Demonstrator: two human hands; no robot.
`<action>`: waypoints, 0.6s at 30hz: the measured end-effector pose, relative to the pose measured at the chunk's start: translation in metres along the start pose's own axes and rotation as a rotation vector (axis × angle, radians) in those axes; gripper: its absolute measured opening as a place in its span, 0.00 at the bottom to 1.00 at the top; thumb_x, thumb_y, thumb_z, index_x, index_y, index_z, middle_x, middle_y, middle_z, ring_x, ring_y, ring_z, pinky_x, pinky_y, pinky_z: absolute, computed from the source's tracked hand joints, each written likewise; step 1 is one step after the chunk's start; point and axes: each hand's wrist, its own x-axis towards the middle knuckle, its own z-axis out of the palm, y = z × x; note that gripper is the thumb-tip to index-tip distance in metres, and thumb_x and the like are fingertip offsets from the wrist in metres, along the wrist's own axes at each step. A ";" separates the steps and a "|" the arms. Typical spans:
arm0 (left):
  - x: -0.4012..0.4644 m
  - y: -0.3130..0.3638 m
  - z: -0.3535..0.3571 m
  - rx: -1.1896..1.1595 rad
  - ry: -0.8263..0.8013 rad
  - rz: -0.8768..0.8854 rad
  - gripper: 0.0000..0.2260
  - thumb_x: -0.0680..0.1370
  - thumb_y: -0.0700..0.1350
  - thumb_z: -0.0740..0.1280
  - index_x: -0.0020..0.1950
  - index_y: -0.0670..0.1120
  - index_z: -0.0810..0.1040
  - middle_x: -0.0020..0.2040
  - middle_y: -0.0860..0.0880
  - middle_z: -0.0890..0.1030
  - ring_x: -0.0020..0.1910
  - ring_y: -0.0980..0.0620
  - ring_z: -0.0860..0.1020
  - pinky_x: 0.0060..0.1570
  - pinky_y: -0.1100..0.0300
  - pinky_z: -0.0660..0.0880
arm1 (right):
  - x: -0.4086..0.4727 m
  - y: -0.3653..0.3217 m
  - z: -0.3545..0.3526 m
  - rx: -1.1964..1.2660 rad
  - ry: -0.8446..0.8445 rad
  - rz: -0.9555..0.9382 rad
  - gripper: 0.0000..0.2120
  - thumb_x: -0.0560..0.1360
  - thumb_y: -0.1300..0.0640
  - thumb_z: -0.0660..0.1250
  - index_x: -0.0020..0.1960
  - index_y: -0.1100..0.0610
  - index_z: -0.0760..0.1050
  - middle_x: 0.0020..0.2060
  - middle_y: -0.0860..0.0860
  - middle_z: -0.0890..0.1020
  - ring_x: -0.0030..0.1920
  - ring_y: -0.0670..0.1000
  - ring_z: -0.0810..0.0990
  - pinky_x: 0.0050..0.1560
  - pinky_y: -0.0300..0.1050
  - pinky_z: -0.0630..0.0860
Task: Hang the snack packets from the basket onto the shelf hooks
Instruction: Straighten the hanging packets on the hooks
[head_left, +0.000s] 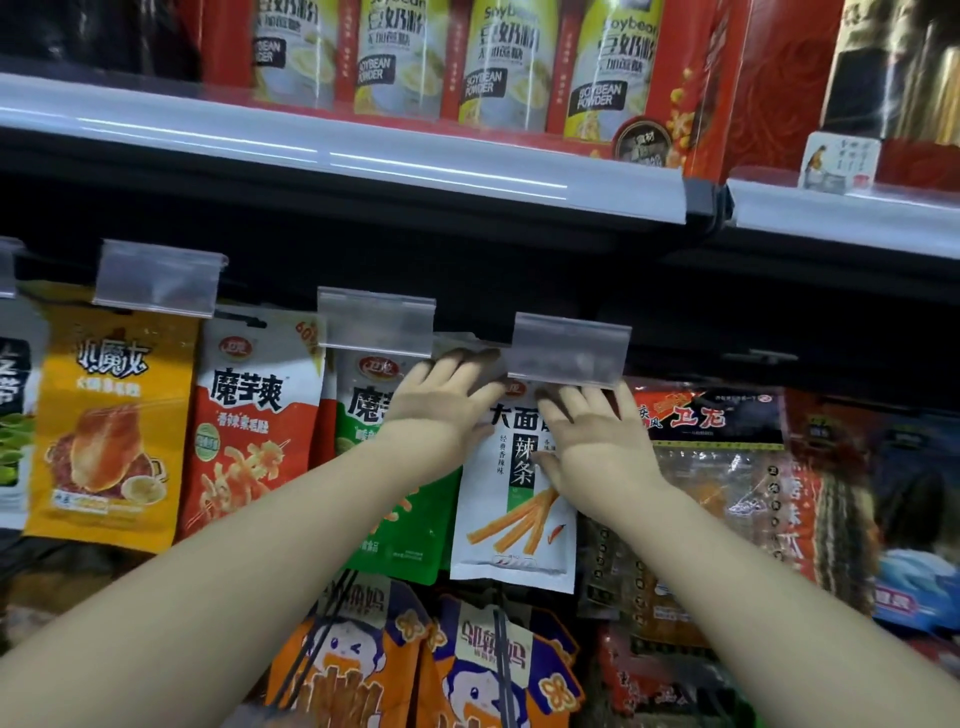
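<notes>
A white snack packet (511, 525) with orange sticks printed on it hangs in the middle of the hook row, below a clear price-tag holder (569, 353). The hook itself is hidden behind that holder. My left hand (447, 405) reaches up to the packet's top left corner and holds it there, its thumb out of sight. My right hand (592, 441) lies flat over the packet's right side, fingers spread up to the tag holder and thumb on the front. Orange packets (467, 675) lie below between thin black basket wires (501, 654).
Other packets hang in the same row: yellow (111, 421), red and white (254, 415), green (400, 530) and red-topped clear bags (727, 467). A shelf edge (363, 156) with soybean powder cans (498, 62) juts out above the hooks.
</notes>
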 end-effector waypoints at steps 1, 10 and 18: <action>-0.003 0.000 0.000 -0.008 0.014 0.019 0.23 0.82 0.56 0.53 0.76 0.53 0.57 0.74 0.48 0.61 0.72 0.46 0.59 0.65 0.53 0.59 | -0.003 -0.002 0.001 -0.027 0.008 -0.004 0.30 0.74 0.41 0.64 0.71 0.54 0.67 0.68 0.53 0.71 0.71 0.56 0.65 0.70 0.54 0.39; -0.029 -0.005 0.001 -0.157 -0.022 0.072 0.26 0.81 0.54 0.55 0.78 0.56 0.53 0.79 0.50 0.54 0.77 0.48 0.53 0.74 0.47 0.51 | -0.032 -0.020 -0.013 0.023 0.052 0.079 0.24 0.64 0.49 0.76 0.57 0.56 0.81 0.59 0.57 0.81 0.61 0.58 0.78 0.61 0.57 0.73; -0.055 0.024 0.000 -0.302 0.246 0.233 0.18 0.72 0.54 0.58 0.55 0.50 0.83 0.49 0.54 0.84 0.48 0.50 0.81 0.43 0.57 0.77 | -0.090 0.003 -0.029 0.081 0.173 0.157 0.17 0.67 0.52 0.73 0.55 0.56 0.80 0.52 0.52 0.81 0.53 0.56 0.79 0.49 0.50 0.78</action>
